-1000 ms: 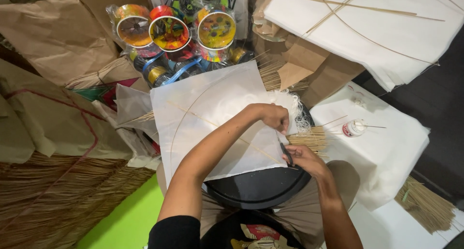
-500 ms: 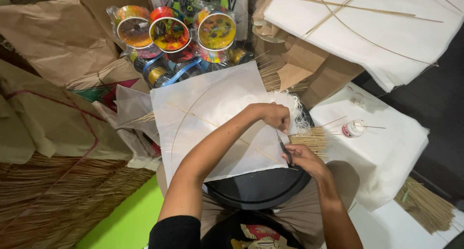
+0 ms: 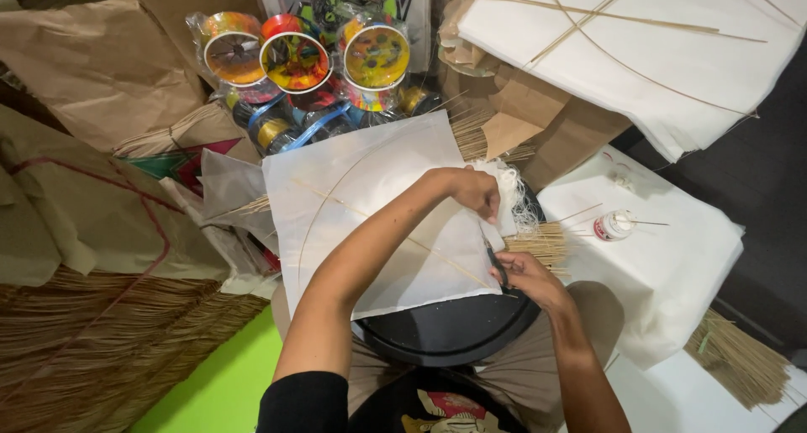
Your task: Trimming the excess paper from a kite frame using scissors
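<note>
Left hand [image 3: 472, 191] grips the right edge of a square white paper kite with thin bamboo spars [image 3: 370, 214]. Right hand [image 3: 525, 277] holds dark-handled scissors [image 3: 496, 263] at the kite's near right corner. Kite lies partly over a round black tray [image 3: 450, 328]. Small white glue bottle [image 3: 612, 226] sits right, on a stack of white paper sheets [image 3: 664, 273]. 3 colourful string spools [image 3: 294, 59] far. Brown paper bundles [image 3: 92, 71] left.
</note>
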